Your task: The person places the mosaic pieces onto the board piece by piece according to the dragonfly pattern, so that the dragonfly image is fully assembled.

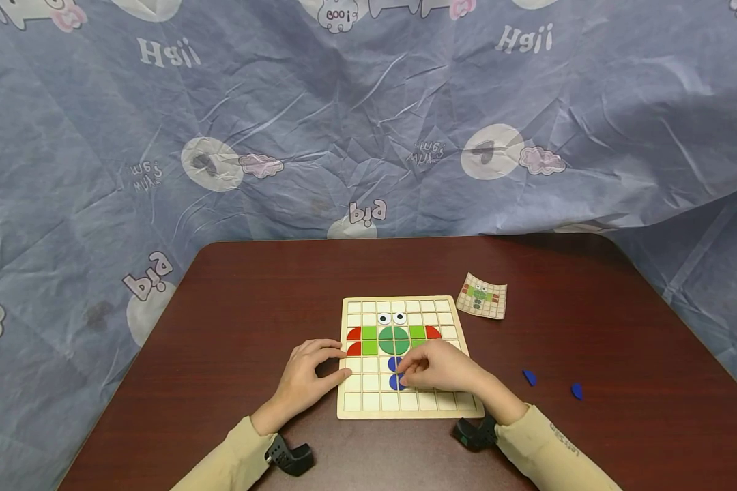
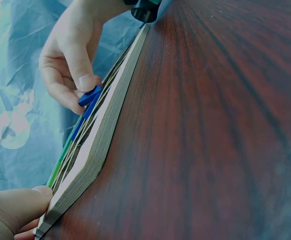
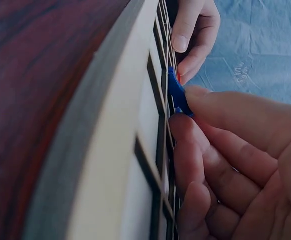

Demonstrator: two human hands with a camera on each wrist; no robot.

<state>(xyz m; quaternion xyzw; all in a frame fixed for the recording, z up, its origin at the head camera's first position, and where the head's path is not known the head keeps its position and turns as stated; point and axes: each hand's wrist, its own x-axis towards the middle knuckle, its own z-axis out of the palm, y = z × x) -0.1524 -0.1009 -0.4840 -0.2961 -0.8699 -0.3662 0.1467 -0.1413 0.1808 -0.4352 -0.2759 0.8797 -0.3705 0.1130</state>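
Note:
A square wooden grid board (image 1: 409,414) lies on the table, with flat coloured pieces set in its cells. My left hand (image 1: 307,372) rests at the board's left edge, thumb tip on the top face, fingers extended. Over the lower middle cells, my right hand (image 1: 439,365) pinches a blue half-round piece (image 3: 178,90) between thumb and fingers. That piece is tilted, close over the grid in the left wrist view. Blue pieces (image 1: 394,382) sit below the green circle (image 1: 394,340); the right fingers partly hide that area. Two eye pieces (image 1: 392,318) lie above the circle.
Red pieces (image 1: 354,348) and light green squares (image 1: 369,340) flank the circle. A pattern card (image 1: 482,296) lies beyond the board's upper right. Two loose blue pieces (image 1: 529,377) lie on the table (image 1: 270,293) at the right. A printed cloth (image 1: 319,123) hangs behind.

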